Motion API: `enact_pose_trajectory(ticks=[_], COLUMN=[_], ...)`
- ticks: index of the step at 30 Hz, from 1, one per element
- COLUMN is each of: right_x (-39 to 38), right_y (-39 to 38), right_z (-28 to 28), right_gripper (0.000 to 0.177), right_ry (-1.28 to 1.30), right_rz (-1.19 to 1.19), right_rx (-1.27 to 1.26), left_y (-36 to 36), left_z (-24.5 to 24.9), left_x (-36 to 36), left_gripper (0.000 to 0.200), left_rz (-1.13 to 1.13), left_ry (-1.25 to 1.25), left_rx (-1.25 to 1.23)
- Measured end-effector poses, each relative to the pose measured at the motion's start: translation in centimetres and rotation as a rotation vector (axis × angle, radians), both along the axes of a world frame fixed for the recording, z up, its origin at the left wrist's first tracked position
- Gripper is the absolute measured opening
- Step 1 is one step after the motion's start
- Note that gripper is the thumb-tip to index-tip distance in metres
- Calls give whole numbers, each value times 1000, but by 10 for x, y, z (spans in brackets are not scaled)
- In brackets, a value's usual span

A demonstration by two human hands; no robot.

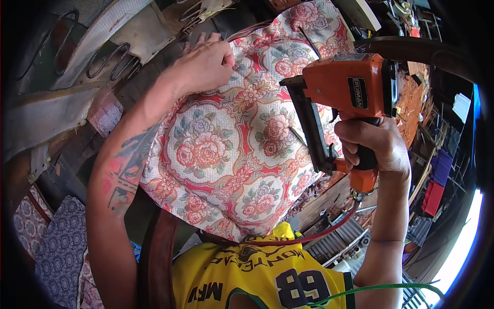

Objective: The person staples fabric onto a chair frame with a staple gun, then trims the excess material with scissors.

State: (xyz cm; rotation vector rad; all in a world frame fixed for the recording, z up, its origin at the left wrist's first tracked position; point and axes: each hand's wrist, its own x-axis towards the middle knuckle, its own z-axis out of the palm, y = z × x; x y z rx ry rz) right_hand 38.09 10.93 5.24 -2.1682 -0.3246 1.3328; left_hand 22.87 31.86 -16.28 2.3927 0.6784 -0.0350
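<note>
A cushion-like piece covered in floral fabric [200, 147], cream with red and pink roses, lies in front of me. My left hand [206, 64] is at its far left edge, with curled fingers closed on the fabric's border; the fingertips are partly hidden. In my right hand [378, 141] is an orange and black pneumatic staple gun [334, 85], gripped by its handle. Its long black magazine hangs over the right part of the fabric. A red air hose [329, 226] runs from the base of the handle.
Wooden frame pieces with coil springs [116, 62] stand at the upper left. A dark curved wooden rail [422, 49] is at the upper right. Patterned fabric pieces [62, 242] lie at the lower left. Clutter and wood scraps cover the ground at right. A green cord [381, 289] crosses my right arm.
</note>
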Motion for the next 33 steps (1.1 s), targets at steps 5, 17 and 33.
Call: enact_pose_trajectory(ticks=[5, 17, 33], right_x=[1, 7, 1], right_y=[-2, -24, -62], right_z=[-1, -9, -77], right_gripper=[18, 24, 39], right_ry=[-19, 176, 375], right_rz=[35, -98, 70], right_rx=[29, 26, 29], left_y=[6, 14, 21], left_z=[8, 7, -8], left_x=[-2, -3, -2], left_gripper=[22, 8, 23], left_rz=[-198, -254, -280], left_ry=[-185, -139, -337], left_rx=[100, 226, 235])
